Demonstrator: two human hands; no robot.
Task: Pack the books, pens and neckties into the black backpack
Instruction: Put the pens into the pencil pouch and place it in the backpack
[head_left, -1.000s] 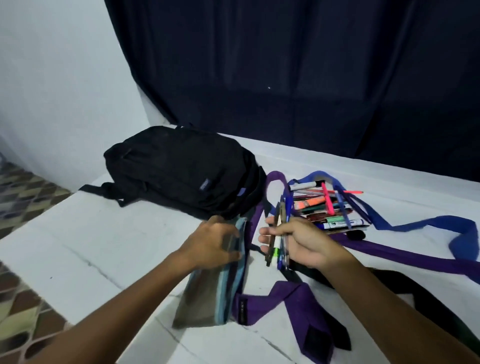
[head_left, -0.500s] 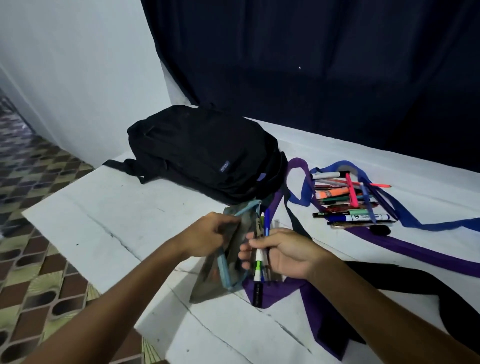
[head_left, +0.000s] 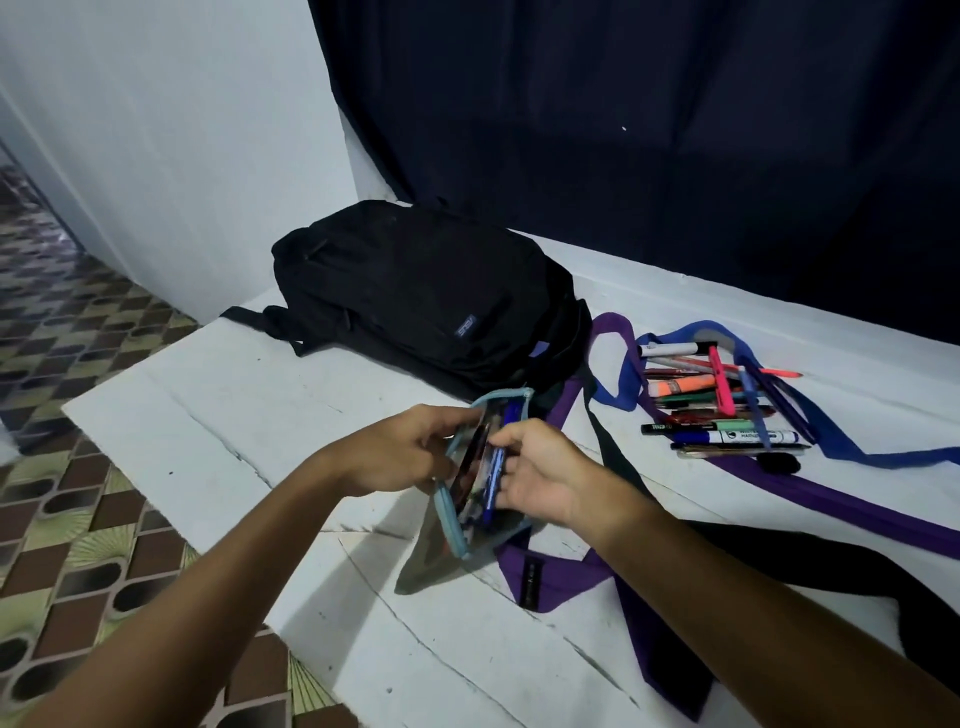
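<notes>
Left hand (head_left: 410, 449) grips the pencil pouch (head_left: 467, 499) rim; right hand (head_left: 540, 478) pinches pens (head_left: 493, 478) lengthwise into its mouth.

Head-worn view, downward, close over table (head_left: 270, 426)

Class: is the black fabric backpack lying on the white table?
Yes, the black fabric backpack lies flat on the white table, behind both hands.
</notes>
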